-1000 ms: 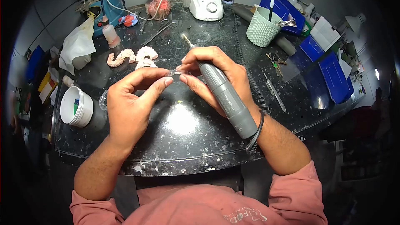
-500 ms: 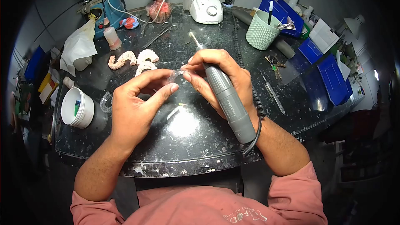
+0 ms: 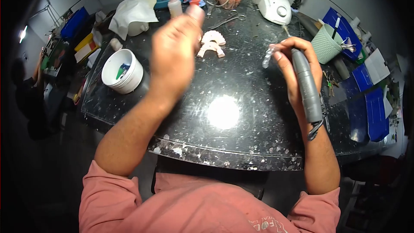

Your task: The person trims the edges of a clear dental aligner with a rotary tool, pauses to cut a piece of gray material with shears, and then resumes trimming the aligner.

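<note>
My right hand [image 3: 297, 67] grips a grey dental handpiece [image 3: 307, 88], its thin bur pointing away from me. Between the thumb and fingertips of that same hand is a clear dental aligner [image 3: 267, 57], hanging to the left of the handpiece. Blurred by motion, my left hand [image 3: 174, 54] is raised over the left of the bench; its fingers are too smeared to read. Just right of it, two plaster dental models [image 3: 212, 44] lie close together. Whatever is behind the left hand is hidden.
On the black bench [image 3: 224, 140] stand a white tub [image 3: 123, 71] at left, a white control box [image 3: 274, 7] at the back and a green basket [image 3: 326, 47] at right. Scissors [image 3: 233, 18] lie behind the models. A person [image 3: 36, 86] is at far left.
The left hand has let go of the aligner and moved up toward the models. The right hand keeps the aligner and handpiece. The view has turned left, shifting the bench rightward.
</note>
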Action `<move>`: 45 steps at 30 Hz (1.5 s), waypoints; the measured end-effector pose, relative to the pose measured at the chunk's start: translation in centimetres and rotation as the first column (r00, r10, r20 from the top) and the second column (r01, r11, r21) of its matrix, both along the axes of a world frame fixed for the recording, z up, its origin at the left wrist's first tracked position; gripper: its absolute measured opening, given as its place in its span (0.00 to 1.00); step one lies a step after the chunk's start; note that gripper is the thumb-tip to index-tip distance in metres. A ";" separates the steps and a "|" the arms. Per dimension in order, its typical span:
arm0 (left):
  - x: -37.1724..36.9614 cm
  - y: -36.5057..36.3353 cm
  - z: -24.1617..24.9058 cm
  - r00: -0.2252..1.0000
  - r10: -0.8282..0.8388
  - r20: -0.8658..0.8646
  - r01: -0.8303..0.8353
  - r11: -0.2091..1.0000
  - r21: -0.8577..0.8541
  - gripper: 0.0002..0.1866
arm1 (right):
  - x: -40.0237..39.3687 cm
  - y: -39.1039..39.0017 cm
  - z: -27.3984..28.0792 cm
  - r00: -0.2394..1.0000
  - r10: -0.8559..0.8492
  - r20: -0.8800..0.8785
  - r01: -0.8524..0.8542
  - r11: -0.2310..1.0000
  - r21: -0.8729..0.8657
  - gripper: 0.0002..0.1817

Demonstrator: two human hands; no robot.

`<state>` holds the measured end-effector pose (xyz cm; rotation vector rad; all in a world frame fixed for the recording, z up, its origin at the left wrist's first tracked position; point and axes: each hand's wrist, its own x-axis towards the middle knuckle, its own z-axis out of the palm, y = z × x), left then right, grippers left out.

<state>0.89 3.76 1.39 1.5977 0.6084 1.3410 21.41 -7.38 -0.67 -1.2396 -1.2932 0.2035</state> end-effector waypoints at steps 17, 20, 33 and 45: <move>-7.2 3.1 1.5 0.920 0.032 -0.391 0.074 0.964 0.254 0.09 | 1.3 0.4 -0.8 0.993 0.016 -0.114 -0.022 0.998 -0.050 0.13; -8.3 2.7 -0.4 0.610 0.333 -0.719 0.123 0.857 0.501 0.10 | 0.0 -0.4 -0.3 0.995 0.092 0.022 -0.086 0.978 -0.191 0.13; -3.7 1.9 1.7 0.788 0.223 -0.574 0.016 0.924 0.381 0.09 | -1.3 -0.2 -0.6 0.998 -0.011 -0.065 -0.001 0.983 -0.182 0.17; 3.6 -0.4 0.6 0.913 -0.126 -0.388 0.338 0.765 0.548 0.13 | 1.2 -0.4 -0.3 0.607 0.460 -0.649 -0.527 0.843 0.104 0.17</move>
